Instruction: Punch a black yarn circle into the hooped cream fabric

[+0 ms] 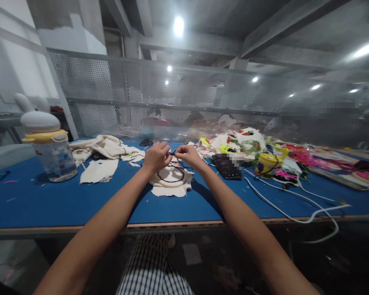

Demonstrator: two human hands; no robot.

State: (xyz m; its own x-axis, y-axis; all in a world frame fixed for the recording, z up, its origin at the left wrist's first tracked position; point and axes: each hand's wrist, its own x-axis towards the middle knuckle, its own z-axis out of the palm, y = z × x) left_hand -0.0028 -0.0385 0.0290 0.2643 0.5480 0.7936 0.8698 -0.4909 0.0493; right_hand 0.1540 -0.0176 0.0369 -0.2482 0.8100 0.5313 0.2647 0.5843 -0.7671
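Note:
A piece of cream cloth (169,191) lies on the table in front of me, stretched in a round embroidery hoop (171,185). A black thread (183,175) curves in a loop over the fabric. Just above the far side of the hoop, my left hand (156,157) is closed, its fingertips pinched on dark thread. My right hand (189,156) faces it from the other side, thumb and fingers pinching the same dark strand. The hands are close together, with a short gap between the fingertips. Whether a needle is in either hand is too small to tell.
A bunny-topped water bottle (53,151) stands at left beside crumpled cream cloth (106,146). To the right are a black phone (227,166), a yellow cup (268,165), white cables (279,209) and heaped embroidered pieces (249,141). A perforated metal screen (135,98) rises behind the blue table (104,209).

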